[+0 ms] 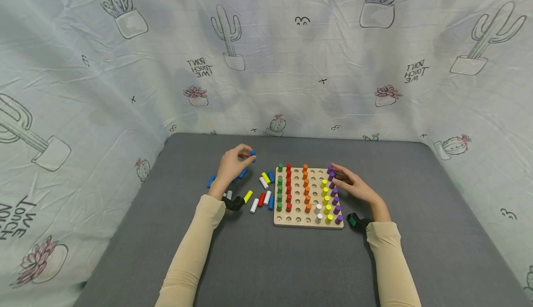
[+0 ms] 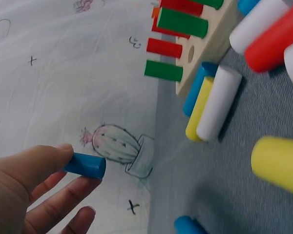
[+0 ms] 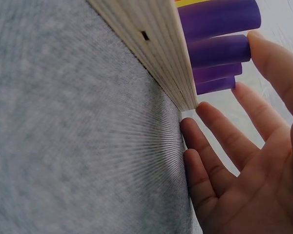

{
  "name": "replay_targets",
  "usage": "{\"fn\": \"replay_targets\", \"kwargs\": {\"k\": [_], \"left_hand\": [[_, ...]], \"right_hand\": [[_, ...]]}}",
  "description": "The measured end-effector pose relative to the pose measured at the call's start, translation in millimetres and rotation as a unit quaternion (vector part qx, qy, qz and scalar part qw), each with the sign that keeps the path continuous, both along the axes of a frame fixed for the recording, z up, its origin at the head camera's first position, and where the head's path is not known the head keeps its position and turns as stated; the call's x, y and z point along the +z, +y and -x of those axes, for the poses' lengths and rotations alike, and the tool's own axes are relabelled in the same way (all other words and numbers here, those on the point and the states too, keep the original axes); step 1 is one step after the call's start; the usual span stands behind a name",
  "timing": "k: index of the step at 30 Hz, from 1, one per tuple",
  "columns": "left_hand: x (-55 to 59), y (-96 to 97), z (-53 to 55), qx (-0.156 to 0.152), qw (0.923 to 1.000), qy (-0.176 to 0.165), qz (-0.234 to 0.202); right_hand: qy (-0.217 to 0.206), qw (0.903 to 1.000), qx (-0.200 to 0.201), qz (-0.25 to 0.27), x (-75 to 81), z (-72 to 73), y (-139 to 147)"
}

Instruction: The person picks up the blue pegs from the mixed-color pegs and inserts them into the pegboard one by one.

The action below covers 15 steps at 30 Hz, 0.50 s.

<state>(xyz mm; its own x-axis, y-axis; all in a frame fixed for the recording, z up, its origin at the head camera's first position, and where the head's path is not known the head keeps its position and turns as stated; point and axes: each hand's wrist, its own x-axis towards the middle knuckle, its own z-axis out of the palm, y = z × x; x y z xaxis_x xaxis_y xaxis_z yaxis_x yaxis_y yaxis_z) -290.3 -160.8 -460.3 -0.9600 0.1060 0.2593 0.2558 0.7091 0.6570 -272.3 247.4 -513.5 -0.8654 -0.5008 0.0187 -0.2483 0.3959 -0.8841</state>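
My left hand [image 1: 233,163] pinches a blue peg [image 2: 88,165] between thumb and fingers, raised above the table left of the wooden pegboard [image 1: 291,224]. At the board's right edge is my right hand [image 1: 356,187], its fingers spread and fairly straight. In the right wrist view, the thumb and a fingertip meet or nearly meet the purple pegs [image 3: 219,51], while other fingers lie by the board's corner. Upright in the board stand columns of green pegs [image 1: 280,190], red pegs [image 1: 288,190], orange pegs [image 1: 306,191] and yellow pegs [image 1: 325,191], plus two white pegs [image 1: 318,208].
Loose pegs lie left of the board on the grey table [image 1: 266,265]: a red peg [image 1: 261,199], a yellow peg [image 1: 248,196], a white peg [image 1: 254,205], a blue peg [image 1: 271,202] and several others. Behind hangs a cloth [image 1: 266,66] printed with cacti.
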Motion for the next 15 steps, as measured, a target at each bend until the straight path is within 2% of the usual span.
{"fn": "replay_targets", "kwargs": {"k": [3,10,15], "left_hand": [[-0.7,6.2,1.0,-0.006,1.0,-0.001,0.002],[-1.3,21.7,1.7,-0.028,0.9996,-0.002,-0.005],[-2.0,34.0,2.5,-0.046,0.9989,-0.005,-0.006]], "right_hand": [[0.0,1.0,0.005,0.002,7.1,-3.7,-3],[0.0,1.0,-0.004,-0.004,6.1,-4.0,-3],[0.001,1.0,-0.004,0.004,16.9,-10.3,-8]]}}
